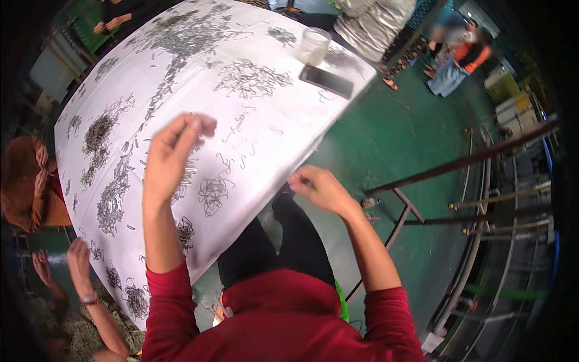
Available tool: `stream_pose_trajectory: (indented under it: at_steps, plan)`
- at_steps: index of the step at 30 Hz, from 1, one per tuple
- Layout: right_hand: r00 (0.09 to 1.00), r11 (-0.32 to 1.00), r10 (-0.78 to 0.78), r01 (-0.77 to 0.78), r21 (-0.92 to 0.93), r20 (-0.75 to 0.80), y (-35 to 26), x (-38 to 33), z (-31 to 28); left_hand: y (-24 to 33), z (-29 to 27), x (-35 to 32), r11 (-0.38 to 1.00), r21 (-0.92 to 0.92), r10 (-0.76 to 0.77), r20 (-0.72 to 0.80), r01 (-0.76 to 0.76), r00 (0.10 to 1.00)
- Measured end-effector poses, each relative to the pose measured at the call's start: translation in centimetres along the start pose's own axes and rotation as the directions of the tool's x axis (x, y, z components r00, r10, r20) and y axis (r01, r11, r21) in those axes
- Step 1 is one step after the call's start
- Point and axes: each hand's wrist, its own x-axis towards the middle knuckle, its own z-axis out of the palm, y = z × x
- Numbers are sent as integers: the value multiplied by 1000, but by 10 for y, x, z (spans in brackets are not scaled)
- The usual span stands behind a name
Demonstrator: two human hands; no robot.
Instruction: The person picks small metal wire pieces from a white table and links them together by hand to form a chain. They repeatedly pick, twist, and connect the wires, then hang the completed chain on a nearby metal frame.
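My left hand [175, 151] is raised over the white-covered table [277, 154], its thumb and fingers pressed together. Whatever it may hold is too small to make out. Past the table's near right edge is my right hand [316, 187], also pinched, with its fingertips close to that edge; anything in them is hidden. A few S-shaped dark wire hooks [240, 134] lie spread out to the right of my left hand. Nearer me sits a tangled heap of wire hooks [213, 196], and farther off a larger heap of hooks [250, 78]. Small metal pieces [181, 184] lie partly behind my left wrist.
A clear jar [315, 47] and a dark phone [325, 81] stand at the table's far right. More heaps of metal pieces [111, 202] cover the left side. Other people's hands [78, 259] work along the left edge. A rusty metal bar [464, 160] crosses the right.
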Motion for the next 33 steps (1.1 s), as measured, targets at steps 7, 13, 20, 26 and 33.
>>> stream_pose_trajectory:
  at_steps: [7,13,20,26,33]
  plan:
    - [920,940,-269,188,-283,-285,29,186,6,-85,44,-44,965,241,-24,-308,103,951]
    - [956,835,-149,-14,-551,-251,53,275,-2,-105,69,-64,890,456,110,-257,20,960]
    - [968,758,-249,185,-626,-14,27,206,55,-130,72,-69,818,573,103,-221,43,970]
    - [947,814,-317,303,-496,58,-2,181,66,-139,72,-72,813,581,109,-230,47,967]
    - [977,783,-170,55,-619,-128,21,232,54,-139,69,-69,851,524,81,-221,49,972]
